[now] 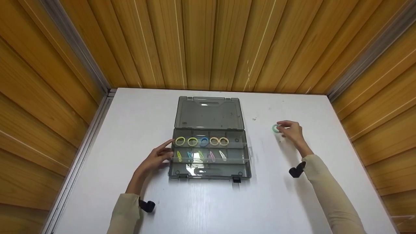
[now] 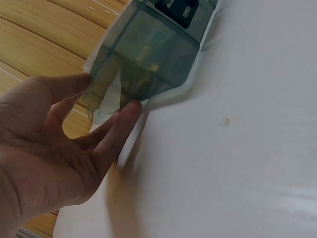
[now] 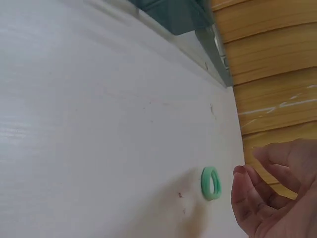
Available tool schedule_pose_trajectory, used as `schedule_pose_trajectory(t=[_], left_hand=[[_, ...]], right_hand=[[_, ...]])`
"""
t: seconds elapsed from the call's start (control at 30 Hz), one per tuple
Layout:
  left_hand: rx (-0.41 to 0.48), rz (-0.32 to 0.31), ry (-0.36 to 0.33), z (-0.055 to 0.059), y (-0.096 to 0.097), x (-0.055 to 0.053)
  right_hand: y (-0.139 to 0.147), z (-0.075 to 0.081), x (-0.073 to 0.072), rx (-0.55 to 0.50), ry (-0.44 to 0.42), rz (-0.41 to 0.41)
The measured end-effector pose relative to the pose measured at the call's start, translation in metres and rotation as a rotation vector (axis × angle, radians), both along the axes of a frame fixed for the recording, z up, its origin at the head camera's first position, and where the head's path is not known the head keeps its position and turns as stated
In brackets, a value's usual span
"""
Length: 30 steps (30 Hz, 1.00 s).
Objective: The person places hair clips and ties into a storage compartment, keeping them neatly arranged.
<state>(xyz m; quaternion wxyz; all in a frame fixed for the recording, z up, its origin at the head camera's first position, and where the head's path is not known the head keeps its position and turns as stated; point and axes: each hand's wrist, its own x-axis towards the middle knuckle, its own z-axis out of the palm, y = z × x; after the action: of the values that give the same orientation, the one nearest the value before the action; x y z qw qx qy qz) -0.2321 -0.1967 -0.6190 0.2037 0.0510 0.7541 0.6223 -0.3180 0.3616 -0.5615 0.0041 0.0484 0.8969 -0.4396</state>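
Observation:
A grey translucent compartment box (image 1: 236,152) lies with its lid (image 1: 209,115) laid back. Hair ties in yellow, blue and peach stand in its upper row, among them a blue one (image 1: 204,141). Snap hair clips fill part of the row below, such as a white clip (image 1: 222,155). My left hand (image 1: 156,158) touches the box's left side with fairly straight fingers, which in the left wrist view meet the box wall (image 2: 163,59). Beside a green hair tie (image 3: 210,183) on the table, my right hand (image 3: 277,193) hovers with loosely bent fingers, apart from it.
The white table (image 1: 208,208) carries the box near its middle and the green hair tie to the right. Wood-patterned walls (image 1: 201,45) border the back and both sides. A black wrist device (image 1: 296,170) sits at the right cuff, another (image 1: 148,205) at the left.

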Motion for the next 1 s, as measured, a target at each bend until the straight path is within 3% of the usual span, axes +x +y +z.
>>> schedule_pose_trajectory(t=[0.27, 0.47, 0.67, 1.0], left_hand=[[-0.035, 0.031, 0.013, 0.005, -0.008, 0.006], [-0.051, 0.038, 0.007, 0.004, 0.001, 0.003], [-0.036, 0.003, 0.065, 0.002, 0.003, -0.001], [-0.008, -0.013, 0.066, -0.002, 0.000, 0.000]], right_hand=[[0.006, -0.016, -0.004, -0.002, -0.057, -0.063], [0.020, -0.025, 0.002, -0.038, -0.109, -0.096], [0.017, -0.032, -0.003, -0.022, -0.095, -0.114], [0.006, -0.041, -0.021, 0.094, -0.042, -0.102]])
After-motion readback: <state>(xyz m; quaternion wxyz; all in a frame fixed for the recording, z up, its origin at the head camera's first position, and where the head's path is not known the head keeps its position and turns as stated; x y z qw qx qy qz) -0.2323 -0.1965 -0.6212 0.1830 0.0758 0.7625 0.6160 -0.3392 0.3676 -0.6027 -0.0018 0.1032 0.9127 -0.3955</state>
